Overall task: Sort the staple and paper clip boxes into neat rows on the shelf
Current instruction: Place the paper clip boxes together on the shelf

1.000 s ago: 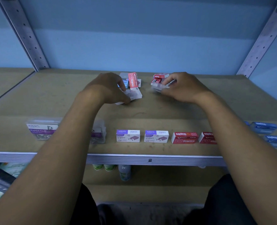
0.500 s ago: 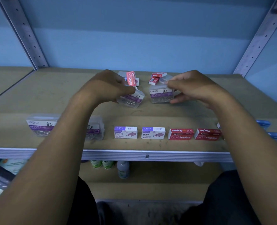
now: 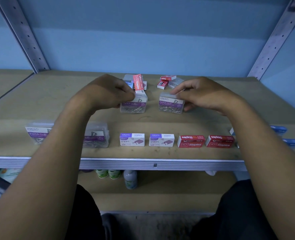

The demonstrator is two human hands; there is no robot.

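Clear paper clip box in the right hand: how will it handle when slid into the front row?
The clear paper clip box under the right hand looks like rigid plastic, so probably stiff. Its smooth walls may be slippery. Loose clips lie at the bottom, so the weight likely sits low; it should slide, not tip.

Brown board shelf, metal front edge. Front row: two clear paper clip boxes, two purple-white staple boxes, two red staple boxes. Blue boxes far right. Loose pile at back.
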